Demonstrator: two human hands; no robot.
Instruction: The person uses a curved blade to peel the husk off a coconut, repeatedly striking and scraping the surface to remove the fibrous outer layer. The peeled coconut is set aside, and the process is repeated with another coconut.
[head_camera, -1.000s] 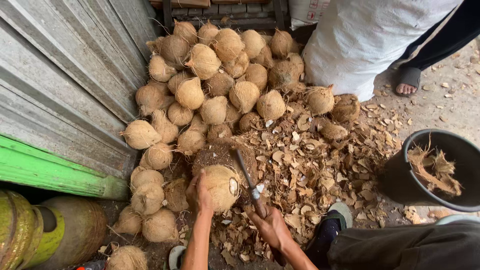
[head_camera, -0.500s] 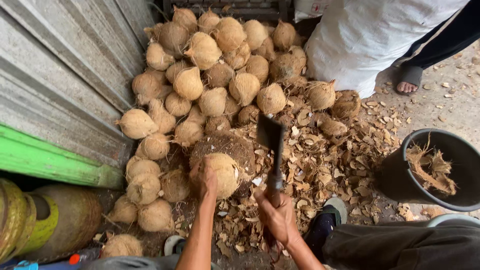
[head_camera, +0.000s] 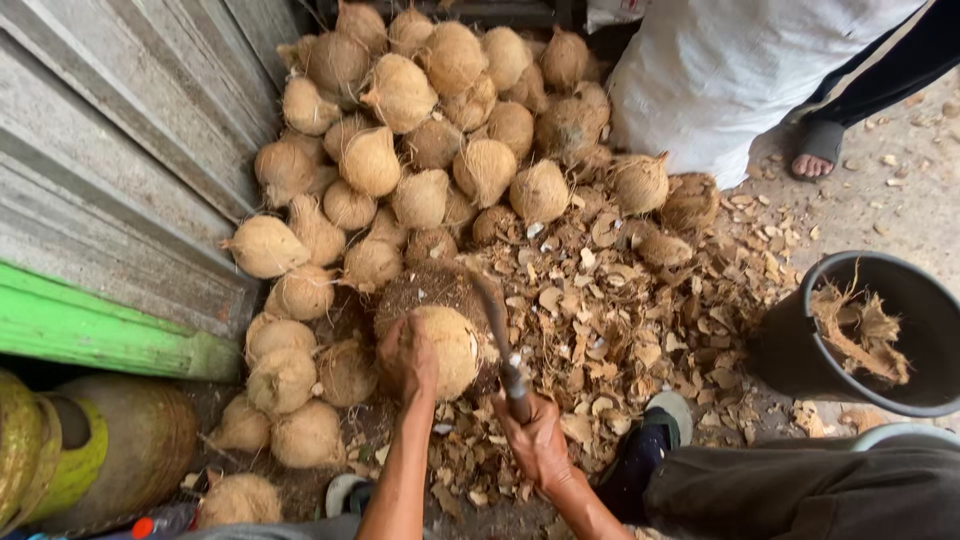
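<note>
The left hand is wrapped w/ fingers curled against the left side of a pale, round, partly husked coconut, which sits on a dark fibrous chopping block near frame centre. The right hand is closed in a fist round the handle of a long dark-bladed machete; the blade runs up toward 11 o'clock, its edge right at the coconut's right flank, touching or just off it, can't tell which. A heap of brown, fibrous husked coconuts crowds the block from 9 through 1 o'clock, hard against it, so little free room on that side. At 9–10 o'clock a grey corrugated metal wall w/ a green painted ledge closes off the left. From 2 to 5 o'clock the ground is open but littered w/ tan husk chips. At 3 o'clock, well apart, a black round plastic bucket holds husk fibre. At 1 o'clock a white woven sack stands beside another person's sandalled foot. The person's own dark shoe is just right of the right hand.
</note>
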